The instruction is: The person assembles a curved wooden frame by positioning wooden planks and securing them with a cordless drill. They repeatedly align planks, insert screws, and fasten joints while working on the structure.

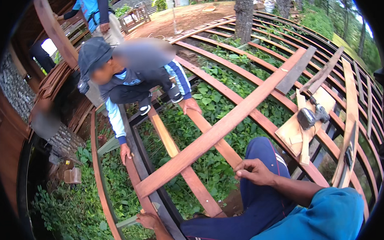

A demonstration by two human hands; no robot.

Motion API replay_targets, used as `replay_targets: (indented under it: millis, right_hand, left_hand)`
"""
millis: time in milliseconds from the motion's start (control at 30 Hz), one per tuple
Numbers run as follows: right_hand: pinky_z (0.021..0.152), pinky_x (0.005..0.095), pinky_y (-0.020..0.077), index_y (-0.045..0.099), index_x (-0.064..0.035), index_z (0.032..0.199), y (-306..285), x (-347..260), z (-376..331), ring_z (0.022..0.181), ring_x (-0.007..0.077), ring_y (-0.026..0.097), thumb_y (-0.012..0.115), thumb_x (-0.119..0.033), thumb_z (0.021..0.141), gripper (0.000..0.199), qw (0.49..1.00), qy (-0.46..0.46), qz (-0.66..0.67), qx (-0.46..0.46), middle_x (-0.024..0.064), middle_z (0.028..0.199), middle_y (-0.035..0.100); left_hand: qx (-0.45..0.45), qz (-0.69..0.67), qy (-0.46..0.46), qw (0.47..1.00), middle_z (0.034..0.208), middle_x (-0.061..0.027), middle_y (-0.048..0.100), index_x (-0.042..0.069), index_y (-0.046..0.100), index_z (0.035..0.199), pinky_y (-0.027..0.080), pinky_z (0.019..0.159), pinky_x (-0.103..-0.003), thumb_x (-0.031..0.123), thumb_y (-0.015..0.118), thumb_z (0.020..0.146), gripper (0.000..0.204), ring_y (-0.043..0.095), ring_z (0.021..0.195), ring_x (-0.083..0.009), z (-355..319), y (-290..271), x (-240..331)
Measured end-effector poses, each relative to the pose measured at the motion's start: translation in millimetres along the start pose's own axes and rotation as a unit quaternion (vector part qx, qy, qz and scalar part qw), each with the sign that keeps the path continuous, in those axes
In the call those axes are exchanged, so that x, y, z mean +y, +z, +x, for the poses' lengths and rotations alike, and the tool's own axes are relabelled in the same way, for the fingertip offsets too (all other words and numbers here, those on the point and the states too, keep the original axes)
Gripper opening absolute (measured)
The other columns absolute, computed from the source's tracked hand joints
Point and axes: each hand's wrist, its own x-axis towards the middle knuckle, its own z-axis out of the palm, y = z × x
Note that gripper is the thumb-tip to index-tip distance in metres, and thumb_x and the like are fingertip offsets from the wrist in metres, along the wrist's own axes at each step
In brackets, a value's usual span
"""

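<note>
A long reddish-brown plank (226,123) lies slantwise across several joists in front of me. My left hand (149,219) is closed at the near end of a reddish joist (136,179), just below the plank's left end. My right hand (257,172) is by my raised knee, at the near end of a shorter board (214,138). Its fingers are curled in, and what they hold, if anything, is hidden. Across from me a co-worker squats, one hand (191,105) on the shorter board's far end and the other hand (125,153) on the reddish joist.
On the right a cordless drill (306,117) rests on a light plywood piece (291,130), near loose offcuts and a dark tool (348,156). Green plants show through gaps between joists. A tree trunk (244,14) rises through the frame; another person (94,12) stands behind, holding a post.
</note>
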Motion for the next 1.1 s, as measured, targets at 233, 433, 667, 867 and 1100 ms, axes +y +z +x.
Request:
replay_targets:
  millis: [233,433,667,867,1100]
  right_hand:
    - [0.070,0.0252,0.0551,0.066,0.0002,0.110,-197,-11,-94,0.074,0.0094,0.066,0.065,-0.015,0.105,0.016,0.913,-0.092,-0.070,0.391,0.0027,0.084,0.070]
    - [0.074,0.0268,0.0577,0.063,-0.0007,0.116,-323,42,-200,0.083,0.0129,0.067,0.067,-0.024,0.104,0.027,0.745,0.064,0.070,0.661,0.0065,0.100,0.070]
    - [0.119,0.0442,0.0432,0.018,0.0082,0.162,-495,90,-151,0.146,0.0388,0.045,0.067,-0.041,0.102,0.091,0.760,0.055,0.251,0.596,0.0257,0.164,0.034]
    - [0.107,0.0632,0.0532,0.059,-0.0139,0.145,-572,104,-108,0.133,0.0386,0.060,0.036,-0.045,0.113,0.050,0.787,0.068,0.273,0.549,0.0180,0.146,0.061]
    - [0.100,0.0505,0.0591,0.063,-0.0072,0.136,-592,99,-113,0.114,0.0330,0.070,0.053,-0.039,0.107,0.045,0.749,0.133,0.193,0.620,0.0113,0.130,0.071]
  left_hand:
    - [0.130,0.119,0.109,0.978,0.110,-0.0130,0.063,0.008,0.058,0.115,0.057,0.074,-0.050,0.031,0.050,0.103,0.027,0.071,0.095,-0.0341,-7,38,-17]
    - [0.146,0.186,0.134,0.962,0.110,-0.0162,0.066,0.003,0.064,0.110,0.056,0.075,-0.048,0.037,0.047,0.106,0.038,0.070,0.098,-0.0337,-25,27,-55]
    - [-0.034,0.195,-0.004,0.980,0.123,-0.0181,0.067,0.008,0.066,0.125,0.051,0.094,-0.064,0.052,0.028,0.111,0.060,0.062,0.122,-0.0400,-75,-27,-80]
    - [-0.132,0.103,-0.036,0.985,0.134,-0.0211,0.066,0.005,0.065,0.130,0.046,0.105,-0.061,0.052,0.029,0.110,0.062,0.062,0.124,-0.0420,-93,-64,-65]
    - [-0.191,0.038,-0.085,0.977,0.122,-0.0294,0.070,0.003,0.069,0.124,0.049,0.104,-0.056,0.054,0.026,0.109,0.068,0.065,0.118,-0.0488,-91,-89,-46]
